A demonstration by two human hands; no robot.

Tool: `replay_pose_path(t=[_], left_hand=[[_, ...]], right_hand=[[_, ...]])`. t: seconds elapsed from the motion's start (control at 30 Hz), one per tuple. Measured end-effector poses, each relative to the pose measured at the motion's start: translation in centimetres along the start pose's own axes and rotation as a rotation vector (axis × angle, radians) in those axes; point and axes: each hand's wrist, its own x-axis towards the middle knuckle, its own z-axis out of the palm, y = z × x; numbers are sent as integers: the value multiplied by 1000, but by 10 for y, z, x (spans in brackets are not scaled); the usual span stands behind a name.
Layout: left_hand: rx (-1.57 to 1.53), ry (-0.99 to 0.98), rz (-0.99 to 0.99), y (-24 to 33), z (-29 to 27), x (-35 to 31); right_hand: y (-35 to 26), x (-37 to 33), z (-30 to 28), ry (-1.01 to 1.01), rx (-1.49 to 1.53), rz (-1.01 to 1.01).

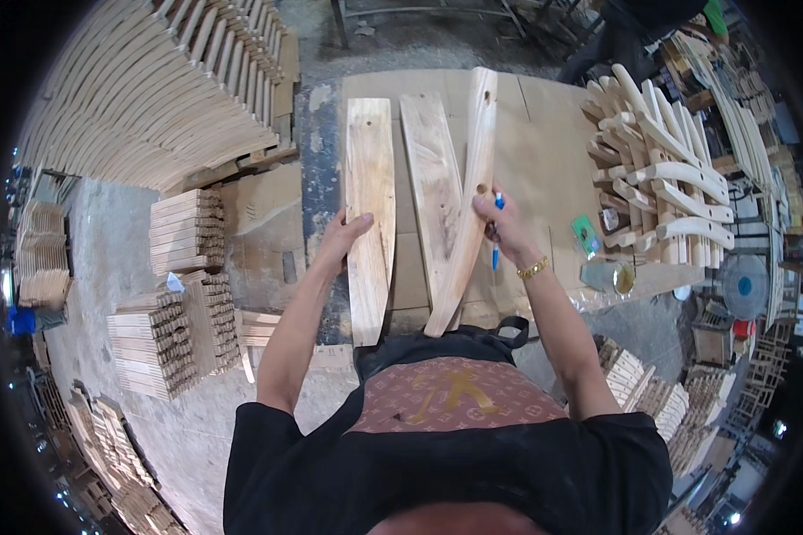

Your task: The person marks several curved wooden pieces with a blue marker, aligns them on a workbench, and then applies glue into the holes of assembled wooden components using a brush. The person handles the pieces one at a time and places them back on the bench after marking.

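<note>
On the cardboard-covered table (544,116) lie pale wooden pieces. My left hand (339,239) grips the left edge of a wide wooden board (371,160), thumb on top; this board has one curved side and a small hole near its far end. Between my hands rests a second wooden board (428,143), partly covered. My right hand (506,229) holds a narrow, curved wooden piece (482,116) with holes in it, slanting over the second board. A blue pen (495,258) is also held in my right hand.
At the table's right stands a pile of curved wooden parts (656,174). Nearer are a green card (585,234) and a glass jar (622,276). Stacked slats (143,89) rise at far left, with bundled wood (186,232) on the floor. A person (633,27) is at far right.
</note>
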Motion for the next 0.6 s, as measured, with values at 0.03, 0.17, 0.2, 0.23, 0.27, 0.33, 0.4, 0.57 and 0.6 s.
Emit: replay_pose_path(t=[0.03, 0.17, 0.2, 0.23, 0.27, 0.33, 0.4, 0.57, 0.6], left_hand=[[10, -10, 6, -1, 0, 1], [732, 117, -50, 7, -9, 11], [636, 160, -27, 6, -10, 9], [769, 189, 16, 3, -11, 6], [906, 211, 65, 7, -7, 4], [1064, 231, 123, 12, 4, -5], [1207, 412, 393, 11, 33, -20], [1097, 303, 525, -34, 118, -48], [1126, 351, 535, -42, 134, -48]], right_hand=[[0, 1, -9, 44, 16, -14], [-1, 5, -52, 50, 8, -46], [-3, 5, -58, 44, -21, -28], [-3, 5, -63, 34, -50, -10], [-2, 7, -69, 49, -92, -8], [0, 10, -79, 70, -179, -4], [4, 14, -91, 70, -210, 27], [15, 27, -97, 0, -147, 55], [16, 27, -93, -20, -130, 59]])
